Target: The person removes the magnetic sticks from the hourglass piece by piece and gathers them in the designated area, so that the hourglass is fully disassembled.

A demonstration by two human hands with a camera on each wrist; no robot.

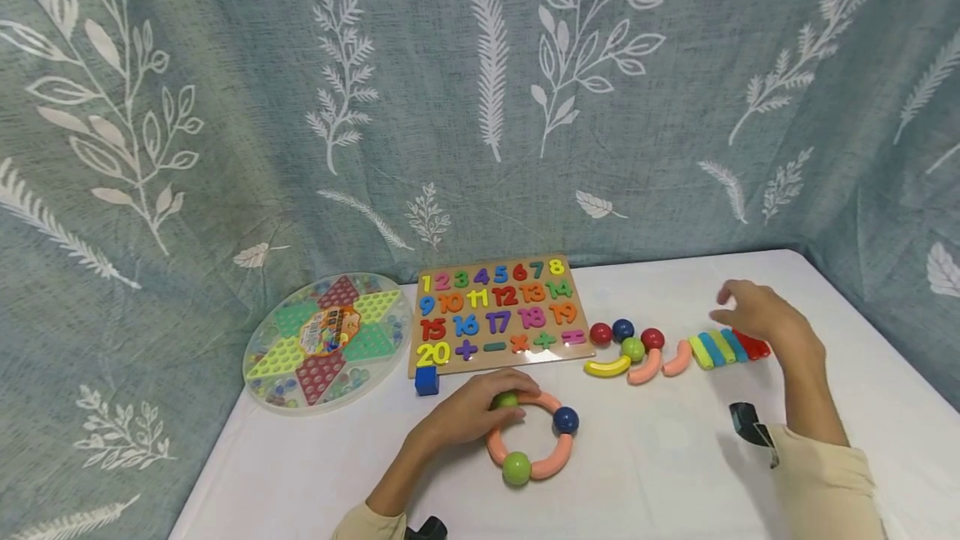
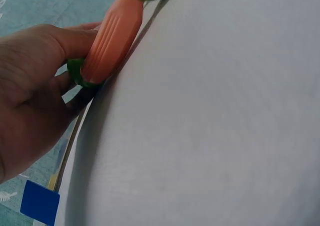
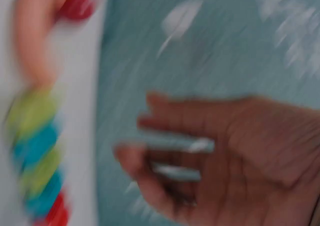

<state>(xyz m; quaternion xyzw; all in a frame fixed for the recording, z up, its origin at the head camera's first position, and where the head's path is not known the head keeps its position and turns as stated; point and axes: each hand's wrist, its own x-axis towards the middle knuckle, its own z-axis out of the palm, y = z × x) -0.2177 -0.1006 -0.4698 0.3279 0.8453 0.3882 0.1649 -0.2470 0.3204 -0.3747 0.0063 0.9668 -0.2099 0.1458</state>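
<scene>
My left hand (image 1: 474,408) grips a ring of magnetic-looking toy pieces at its upper left, with fingers and thumb around a green ball there. The ring joins pink curved pieces (image 1: 552,458) with a navy ball (image 1: 566,420) and another green ball (image 1: 517,467). In the left wrist view a pink piece (image 2: 114,41) stands out from that grasp. My right hand (image 1: 772,323) hovers empty, fingers loosely bent, just above a row of yellow, blue and red sticks (image 1: 716,349). The right wrist view is blurred; the open hand (image 3: 225,156) appears beside the sticks (image 3: 37,151).
Loose red, navy and green balls (image 1: 632,348), a yellow curved piece (image 1: 607,367) and pink ones (image 1: 677,358) lie left of the sticks. Behind the ring lies a number board (image 1: 489,348), with a blue cube (image 1: 427,381) at its corner and a round Chinese checkers board (image 1: 281,394) left.
</scene>
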